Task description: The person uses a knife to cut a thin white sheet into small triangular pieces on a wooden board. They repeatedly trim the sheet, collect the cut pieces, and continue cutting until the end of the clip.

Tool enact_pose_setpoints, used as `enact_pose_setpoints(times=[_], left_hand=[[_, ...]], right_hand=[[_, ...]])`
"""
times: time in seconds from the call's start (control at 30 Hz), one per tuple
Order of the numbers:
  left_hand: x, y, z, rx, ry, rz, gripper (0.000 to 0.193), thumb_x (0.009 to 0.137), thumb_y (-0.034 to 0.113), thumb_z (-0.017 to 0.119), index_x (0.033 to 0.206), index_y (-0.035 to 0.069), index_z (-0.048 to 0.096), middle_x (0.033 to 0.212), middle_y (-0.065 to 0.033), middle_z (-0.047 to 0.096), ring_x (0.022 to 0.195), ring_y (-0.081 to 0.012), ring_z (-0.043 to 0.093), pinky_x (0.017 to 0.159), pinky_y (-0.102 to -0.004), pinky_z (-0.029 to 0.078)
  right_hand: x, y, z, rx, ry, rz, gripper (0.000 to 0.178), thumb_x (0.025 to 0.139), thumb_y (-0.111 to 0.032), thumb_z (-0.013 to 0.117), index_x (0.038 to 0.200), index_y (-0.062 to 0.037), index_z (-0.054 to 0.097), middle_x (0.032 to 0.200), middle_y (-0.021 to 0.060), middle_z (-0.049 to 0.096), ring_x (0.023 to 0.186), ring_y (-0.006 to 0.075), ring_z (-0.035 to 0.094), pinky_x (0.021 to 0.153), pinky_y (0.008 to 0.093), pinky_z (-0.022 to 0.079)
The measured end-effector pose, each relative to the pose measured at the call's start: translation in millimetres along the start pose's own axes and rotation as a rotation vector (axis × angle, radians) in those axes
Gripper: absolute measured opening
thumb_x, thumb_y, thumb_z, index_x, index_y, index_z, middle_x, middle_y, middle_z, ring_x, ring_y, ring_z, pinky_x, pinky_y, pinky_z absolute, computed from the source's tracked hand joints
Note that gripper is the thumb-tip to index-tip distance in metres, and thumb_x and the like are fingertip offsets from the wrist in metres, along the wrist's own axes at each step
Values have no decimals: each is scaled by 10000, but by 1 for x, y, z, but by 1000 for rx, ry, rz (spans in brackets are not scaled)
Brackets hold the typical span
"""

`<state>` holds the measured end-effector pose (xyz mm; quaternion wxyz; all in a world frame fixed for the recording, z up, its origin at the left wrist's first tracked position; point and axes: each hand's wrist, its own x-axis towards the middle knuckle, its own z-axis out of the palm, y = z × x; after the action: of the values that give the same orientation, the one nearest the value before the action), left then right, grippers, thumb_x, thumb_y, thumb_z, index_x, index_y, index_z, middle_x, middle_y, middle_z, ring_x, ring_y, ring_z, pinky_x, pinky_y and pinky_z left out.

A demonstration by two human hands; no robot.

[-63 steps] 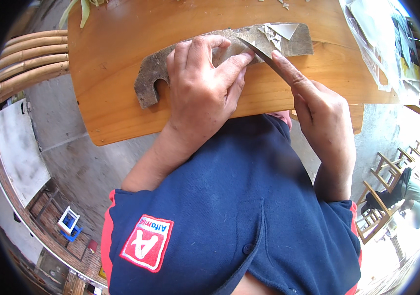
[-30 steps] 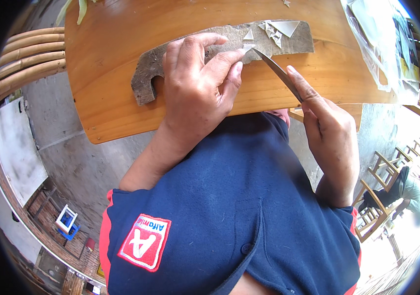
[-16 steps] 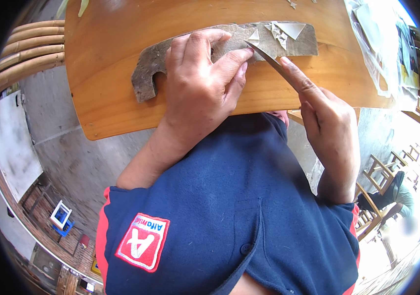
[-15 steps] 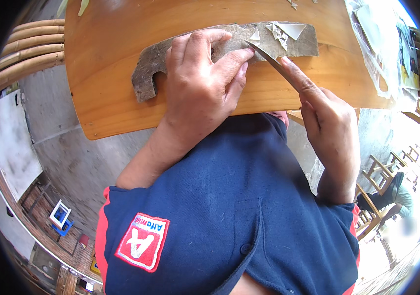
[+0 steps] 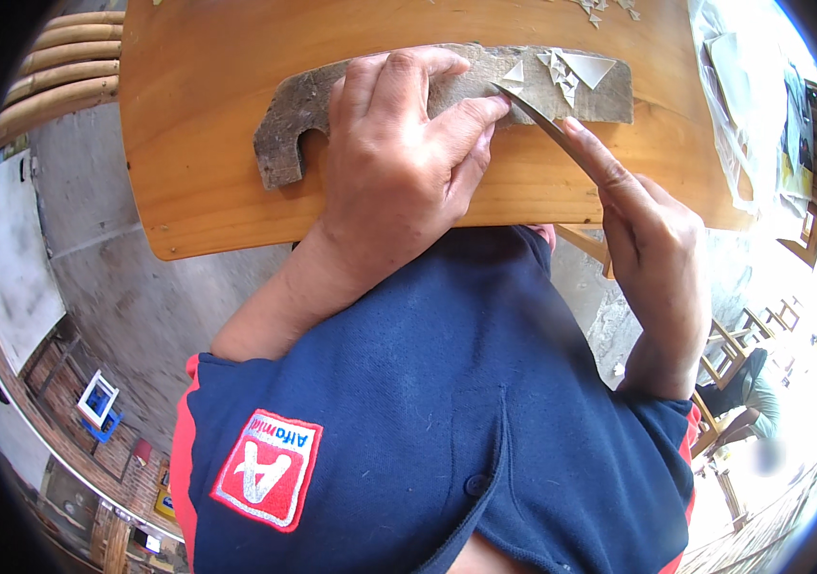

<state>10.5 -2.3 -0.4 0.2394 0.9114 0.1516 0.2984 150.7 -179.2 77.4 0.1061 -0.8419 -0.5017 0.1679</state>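
A worn, grey wooden board with a hooked left end lies across the near part of the table. My left hand is closed over its middle, index finger on top and thumb at the near edge, pinning it down. My right hand grips a knife, forefinger stretched along the back of the dark, narrow blade. The blade's tip touches the board beside my left thumb. Just beyond the tip is a small pale triangular piece. A larger pale triangle and several tiny cut bits lie towards the board's right end.
The orange-brown wooden table carries more pale scraps at its far side. Clear plastic bags hang over its right edge. Bamboo poles stand at the left. Behind on the right, a person is among wooden frames.
The view has shifted slightly, so the board and both hands appear a little further right. Both hands keep the same hold, with the knife tip still by my left thumb.
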Motion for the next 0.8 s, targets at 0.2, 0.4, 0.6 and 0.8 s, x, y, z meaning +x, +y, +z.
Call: enact_pose_setpoints(times=[0.2,0.4,0.6,0.8], left_hand=[[1,0,-1,-2,-16,-5,256,793,38,778,1023,143,819,1136,-86,665,1037,-254,576,860,-361,497],[1,0,-1,-6,-1,8,258,791,34,775,1020,144,819,1138,-82,671,1023,-249,576,859,-358,491],[-1,0,-1,-43,3,-16,285,799,27,763,1051,149,817,1153,-79,680,1003,-248,577,861,-362,488],[-2,-2,-3,3,-11,10,291,808,50,765,1076,153,812,1164,-86,673,1036,-253,580,893,-369,484]], right_hand=[[2,-4,1,-21,-32,17,662,891,105,597,1466,-222,623,813,163,678,681,261,672,690,391,553],[-6,8,3,181,-34,67,636,904,115,573,1474,-163,609,1130,169,750,823,251,728,811,355,573],[-10,20,5,177,26,32,604,908,116,564,1449,-144,633,1187,140,757,822,217,731,797,339,576],[-3,32,7,97,93,-56,662,882,37,643,1443,-314,636,643,104,541,570,234,578,602,406,510]])
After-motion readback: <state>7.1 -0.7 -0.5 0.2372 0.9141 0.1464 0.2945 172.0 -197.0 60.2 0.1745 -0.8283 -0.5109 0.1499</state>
